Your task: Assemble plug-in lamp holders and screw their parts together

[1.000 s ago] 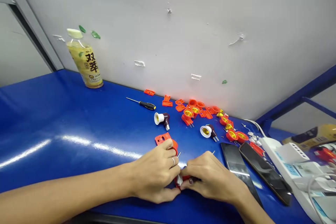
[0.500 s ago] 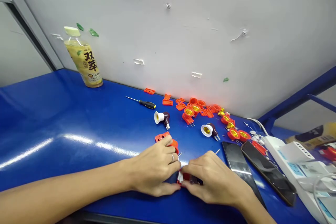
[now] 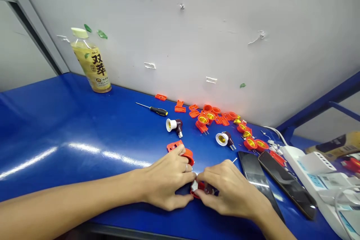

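Close to the tabletop's (image 3: 118,123) near edge, a red part (image 3: 201,185) with a white piece (image 3: 194,185) at its left end sits between your hands. Your right hand (image 3: 227,187) has its thumb and forefinger clamped on the red part. Your left hand (image 3: 170,183) reaches in from the other side, thumb and forefinger apart with their tips at the white end; whether they press on it, I cannot tell. That hand's other fingers curl over a red holder (image 3: 188,155), just beyond the red part.

To the right of your right hand, two dark phones (image 3: 260,182) (image 3: 287,183) lie side by side, and a white power strip (image 3: 306,180) runs along the tabletop's right side. Farther out, two plum adapters (image 3: 178,125) (image 3: 229,139) with white sockets lie apart from each other. Beyond the right one, red sockets (image 3: 250,143) with gold linings trail toward the far edge, where flat red plates (image 3: 180,108) also lie. A screwdriver (image 3: 159,111) rests left of those plates, its tip pointing left. Near the far left corner, a yellow bottle (image 3: 94,65) stands by the pale wall (image 3: 168,26).
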Tool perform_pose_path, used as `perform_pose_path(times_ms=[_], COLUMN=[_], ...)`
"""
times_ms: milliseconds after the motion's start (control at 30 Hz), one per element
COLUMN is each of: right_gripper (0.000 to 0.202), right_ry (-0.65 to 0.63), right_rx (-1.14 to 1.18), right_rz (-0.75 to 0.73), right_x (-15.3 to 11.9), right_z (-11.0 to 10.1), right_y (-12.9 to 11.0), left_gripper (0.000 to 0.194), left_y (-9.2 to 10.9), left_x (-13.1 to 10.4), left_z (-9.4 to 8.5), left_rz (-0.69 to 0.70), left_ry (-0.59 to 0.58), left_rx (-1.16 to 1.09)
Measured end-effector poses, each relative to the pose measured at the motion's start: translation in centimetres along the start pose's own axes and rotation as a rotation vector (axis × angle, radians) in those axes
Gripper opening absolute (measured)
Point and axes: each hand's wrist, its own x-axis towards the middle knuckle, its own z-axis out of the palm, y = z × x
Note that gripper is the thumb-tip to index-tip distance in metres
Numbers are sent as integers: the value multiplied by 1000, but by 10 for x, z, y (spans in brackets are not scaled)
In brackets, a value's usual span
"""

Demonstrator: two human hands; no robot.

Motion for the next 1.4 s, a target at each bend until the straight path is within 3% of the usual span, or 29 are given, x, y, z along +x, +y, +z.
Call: perform_pose_path(times_ms=[733,933,1167,1400], right_gripper=[12,15,13,21], right_ry=[-105,-71,3,-31], right_rx=[-47,-39,194,450], right_rz=[-21,-59,45,178], right_x=[-1,4,11,19], right_z=[4,3,8,13], right_y=[-4,-2,5,6], left_gripper=[28,27,35,39], left_y=[0,0,2,0], left_x=[-2,0,2,1], left_z=[3,1,-4,-1], left_rz=[-31,-2,89,97], left_ry=[-43,-57,-46,-50], left_rx=[-6,50,205,231])
